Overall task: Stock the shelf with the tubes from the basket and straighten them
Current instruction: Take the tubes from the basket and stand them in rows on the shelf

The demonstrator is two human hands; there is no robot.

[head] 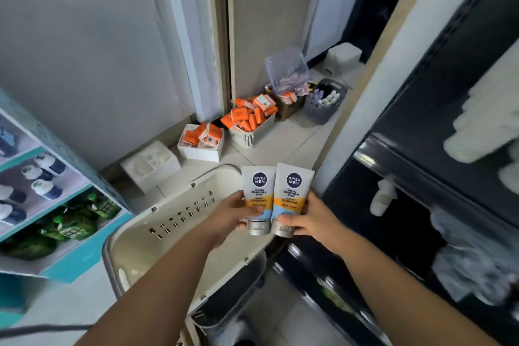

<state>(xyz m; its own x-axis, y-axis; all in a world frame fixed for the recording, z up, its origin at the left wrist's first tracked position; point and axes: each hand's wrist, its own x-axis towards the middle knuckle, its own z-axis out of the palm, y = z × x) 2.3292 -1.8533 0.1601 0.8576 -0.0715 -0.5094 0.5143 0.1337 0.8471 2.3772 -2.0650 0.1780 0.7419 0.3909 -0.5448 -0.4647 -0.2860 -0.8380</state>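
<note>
White and orange tubes with silver caps are held side by side at the centre of the frame, caps pointing down and printed fronts turned to the camera. The first tube (257, 191) is pinched near its lower end by the left hand (231, 215), thumb on the front and fingers curled behind. The second tube (293, 191) is gripped the same way by the right hand (313, 219) and is tilted slightly to the right. The two tubes are just beside each other, and whether their edges touch cannot be told.

Both are held above the far right corner of a cream basket (134, 247), which fills the lower centre, and most of its inside is covered by the forearms. A dark bin (233, 298) is seen just under the basket's right edge.

The black shelf (421, 132) runs down the right side of the frame; a white bottle (380, 196) and pale blurred goods are seen on its levels. A teal shelf unit (70, 265) stands at the left edge, with green packets (73, 219) on a lower level.

On the tiled floor beyond, along the wall and a closed door (266, 22), a white box (200, 150) and a ribbed bin (244, 136) are filled with orange cartons. A grey basket (323, 109) of bottles is set further right.
</note>
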